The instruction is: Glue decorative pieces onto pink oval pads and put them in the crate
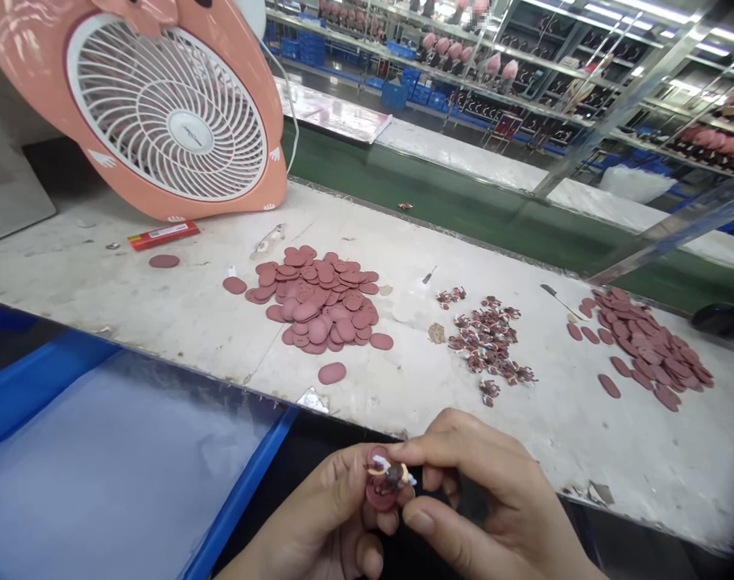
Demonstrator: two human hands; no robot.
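Note:
Above the table's front edge, my left hand [336, 503] pinches a dark-red oval base [379, 498] between thumb and fingers. A small brown figurine [396, 475] with white and orange parts lies against the base's face; whether it is attached I cannot tell. From the other side, my right hand [481, 491] is curled around the same piece, index fingertip at the base's upper end and thumb close to the figurine. Beyond my hands lie a heap of similar figurines [486, 337], a large pile of oval bases [324, 302] and a second pile of bases [650, 346] further right.
An orange animal-shaped fan [191, 133] stands at the back left, near a red packet [164, 234]. Below the worn white table [197, 322] is a blue bin [261, 459] with a pale lining. A green belt [354, 169] runs behind; shelves [524, 105] hold pink-topped items.

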